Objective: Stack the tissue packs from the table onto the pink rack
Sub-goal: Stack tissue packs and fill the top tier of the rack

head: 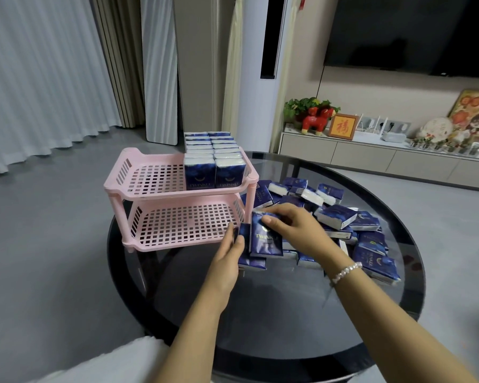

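— Where's the dark-blue plastic-wrapped tissue pack (266, 239)?
— Upright, just right of the pink slotted two-tier plastic rack (161, 217), above the round black glass tabletop (260, 313).
— Grips?
— Right hand (291, 225) pinches its top; left hand (230, 244) clasps another blue pack (242, 230).

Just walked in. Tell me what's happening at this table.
A person is loading dark blue tissue packs onto a pink two-tier plastic rack on a round dark glass table. Both hands hold an upright pack in front of the rack: the right hand grips its top, the left hand steadies its side. Two rows of packs fill the right part of the top shelf; the bottom shelf holds none. A loose pile remains.
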Demonstrator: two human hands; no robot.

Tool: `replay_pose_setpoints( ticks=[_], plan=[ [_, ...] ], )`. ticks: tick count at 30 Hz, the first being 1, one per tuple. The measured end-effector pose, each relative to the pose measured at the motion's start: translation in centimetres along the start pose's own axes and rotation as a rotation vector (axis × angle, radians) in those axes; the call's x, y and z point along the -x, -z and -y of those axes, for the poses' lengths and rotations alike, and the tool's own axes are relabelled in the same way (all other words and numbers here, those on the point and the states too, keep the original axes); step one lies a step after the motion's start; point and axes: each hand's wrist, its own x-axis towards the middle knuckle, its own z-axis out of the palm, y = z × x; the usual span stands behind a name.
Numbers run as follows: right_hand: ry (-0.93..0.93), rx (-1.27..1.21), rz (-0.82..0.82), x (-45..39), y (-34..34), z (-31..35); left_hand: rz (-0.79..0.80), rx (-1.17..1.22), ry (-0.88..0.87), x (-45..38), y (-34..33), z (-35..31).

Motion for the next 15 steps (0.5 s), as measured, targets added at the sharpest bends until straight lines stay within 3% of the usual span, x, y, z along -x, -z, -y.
replay_pose_setpoints(
  ticks=[4,10,12,15],
  plan=[
    [0.049,0.048,-0.068,0.4,-1.3,0.3,0.033,0.028,-0.042,0.4,0.0,-0.2],
    [0.094,0.000,-0.044,1.0,-2.1,1.8,0.044,-0.001,-0.124,1.5,0.5,-1.8],
    [0.047,-0.059,0.012,0.9,-2.2,2.2,0.011,-0.017,-0.158,1.7,1.2,-2.6],
    [-0.049,-0.303,0.237,0.9,-1.8,3.5,-0.031,-0.009,-0.203,2.3,2.5,-4.3]
  ],
)
